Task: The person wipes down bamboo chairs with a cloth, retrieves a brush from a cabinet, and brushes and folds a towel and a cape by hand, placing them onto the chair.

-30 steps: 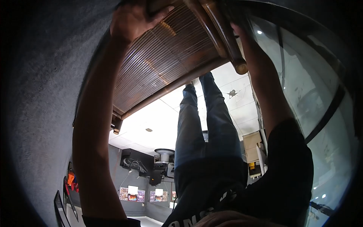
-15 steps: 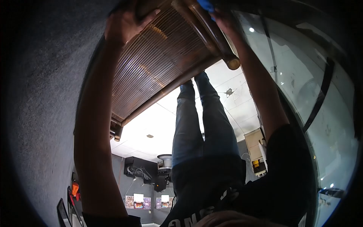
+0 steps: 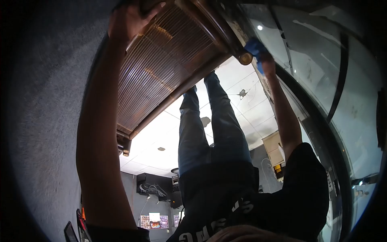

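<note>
A brown bamboo bench with a slatted surface and thick pole frame fills the upper middle. My left hand rests against its upper left edge. The thumb there is stretched out and spread, while the other fingers fall in dark shadow. Beside the round cut end of a bamboo pole, my right hand holds a crumpled blue cloth. That hand is slightly blurred, and the fingers are closed around the cloth.
Large glass panes with a dark frame run along the right. A rough grey wall lies at left. Behind me are white floor tiles with a cracked patch, a black shelf with cables and posters.
My right hand has moved the blue cloth down and right, from the bench's top edge to beside the pole end. My left hand has stayed nearly in place.
</note>
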`<state>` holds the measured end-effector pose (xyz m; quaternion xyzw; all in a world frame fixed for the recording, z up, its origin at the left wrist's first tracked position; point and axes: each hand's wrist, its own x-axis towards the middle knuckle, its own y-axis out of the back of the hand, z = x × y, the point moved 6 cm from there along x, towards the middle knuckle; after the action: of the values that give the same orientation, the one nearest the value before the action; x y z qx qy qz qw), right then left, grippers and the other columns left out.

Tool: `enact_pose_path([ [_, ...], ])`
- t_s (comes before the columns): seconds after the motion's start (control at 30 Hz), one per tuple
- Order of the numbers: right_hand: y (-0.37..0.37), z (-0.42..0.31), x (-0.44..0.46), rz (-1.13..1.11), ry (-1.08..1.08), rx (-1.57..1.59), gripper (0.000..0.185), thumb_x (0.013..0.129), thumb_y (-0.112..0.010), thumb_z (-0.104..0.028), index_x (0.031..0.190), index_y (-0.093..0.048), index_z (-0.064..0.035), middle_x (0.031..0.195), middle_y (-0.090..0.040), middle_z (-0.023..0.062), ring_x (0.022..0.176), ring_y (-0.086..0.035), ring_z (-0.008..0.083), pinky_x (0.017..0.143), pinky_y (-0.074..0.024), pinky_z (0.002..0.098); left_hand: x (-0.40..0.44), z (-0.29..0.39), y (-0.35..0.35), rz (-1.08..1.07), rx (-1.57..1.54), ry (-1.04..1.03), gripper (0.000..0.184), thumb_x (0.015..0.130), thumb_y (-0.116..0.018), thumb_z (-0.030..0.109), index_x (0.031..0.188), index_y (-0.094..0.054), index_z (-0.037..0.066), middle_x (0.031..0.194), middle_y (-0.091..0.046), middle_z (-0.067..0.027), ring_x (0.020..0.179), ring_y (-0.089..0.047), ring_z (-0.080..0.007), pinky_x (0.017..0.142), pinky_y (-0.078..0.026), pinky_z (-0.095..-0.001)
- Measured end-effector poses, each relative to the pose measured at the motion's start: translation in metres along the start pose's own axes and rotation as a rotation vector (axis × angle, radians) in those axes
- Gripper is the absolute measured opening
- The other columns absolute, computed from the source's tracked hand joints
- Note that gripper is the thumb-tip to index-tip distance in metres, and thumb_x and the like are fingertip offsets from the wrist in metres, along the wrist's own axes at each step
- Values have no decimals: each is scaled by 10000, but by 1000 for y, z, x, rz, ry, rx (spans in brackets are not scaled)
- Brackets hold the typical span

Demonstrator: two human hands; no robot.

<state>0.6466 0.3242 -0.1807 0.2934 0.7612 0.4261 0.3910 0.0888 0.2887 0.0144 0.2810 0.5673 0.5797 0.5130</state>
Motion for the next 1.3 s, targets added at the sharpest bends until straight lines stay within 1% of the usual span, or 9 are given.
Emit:
enact_pose_path([
  [0.07, 34, -15, -6, 161, -544, 586, 336, 993, -488, -297, 989, -663, -9, 936, -684, 193, 829, -644, 355, 762, -493, 452, -7, 4, 3, -8, -7, 43, 833, 815, -650, 660, 1238, -567, -52, 1119, -663, -289, 1034, -649, -446, 918, -535, -483],
  [0.2, -61, 11, -11, -60, -515, 706, 428, 938, -573, -385, 1114, -629, 1, 1039, -680, 211, 897, -645, 386, 822, -496, 480, -9, 5, 7, 91, -19, -36, 798, 830, -644, 649, 1191, -599, -61, 1109, -667, -296, 1019, -656, -447, 914, -537, -483],
  [0.47, -52, -163, -75, 457, -334, 58, 482, 890, -543, -55, 1371, -516, -21, 1567, -372, 145, 1444, -279, 466, 1156, -335, 495, -13, 10, 13, 169, -83, -122, 778, 836, -622, 663, 1188, -621, -31, 1091, -683, -270, 1012, -659, -435, 891, -545, -482],
  [0.67, -30, -140, -87, 243, -391, 195, 445, 908, -542, -100, 1350, -547, -43, 1242, -651, 200, 1165, -602, 366, 1000, -461, 457, -16, 10, 15, 56, -22, 8, 799, 820, -643, 660, 1187, -621, -49, 1051, -687, -285, 997, -667, -431, 880, -546, -484],
  [0.8, -37, -107, -159, 81, -909, 1499, 382, 951, -576, -207, 1257, -584, 23, 1137, -672, 161, 1112, -630, 249, 972, -485, 363, -19, 8, 12, 100, -42, -62, 821, 832, -622, 673, 1210, -607, -55, 1067, -684, -291, 1009, -668, -424, 894, -543, -482],
  [0.9, -20, -127, -240, -93, -524, 794, 362, 1018, -516, -259, 1266, -579, -2, 1200, -651, 116, 1154, -611, 224, 1009, -473, 370, -14, 2, 7, 10, 3, -16, 897, 864, -535, 724, 1317, -530, -51, 1118, -672, -289, 1058, -656, -417, 933, -523, -494],
  [1.0, -5, -195, -290, -19, -935, 2115, 462, 999, -581, -326, 1342, -538, -19, 1250, -639, 105, 1177, -607, 239, 1025, -478, 380, -19, 0, -5, -66, 79, 88, 966, 917, -397, 752, 1465, -358, -43, 1254, -629, -260, 1145, -619, -405, 998, -479, -491],
  [1.2, 59, -254, -359, -87, -1009, 1688, 358, 959, -639, -256, 1239, -586, -40, 1131, -664, 85, 1038, -655, 216, 898, -546, 373, -118, 42, -6, 570, 223, -175, 606, 950, -577, 508, 1306, -551, 18, 1223, -622, -224, 1135, -616, -373, 969, -501, -516],
  [1.3, 38, -202, -405, -8, -853, 1673, 324, 913, -644, -144, 1216, -590, -42, 1081, -658, 84, 956, -654, 200, 848, -543, 344, -245, 51, -73, 181, -193, -135, 529, 973, -554, 398, 1351, -505, 31, 1303, -543, -224, 1173, -550, -384, 1010, -417, -543],
])
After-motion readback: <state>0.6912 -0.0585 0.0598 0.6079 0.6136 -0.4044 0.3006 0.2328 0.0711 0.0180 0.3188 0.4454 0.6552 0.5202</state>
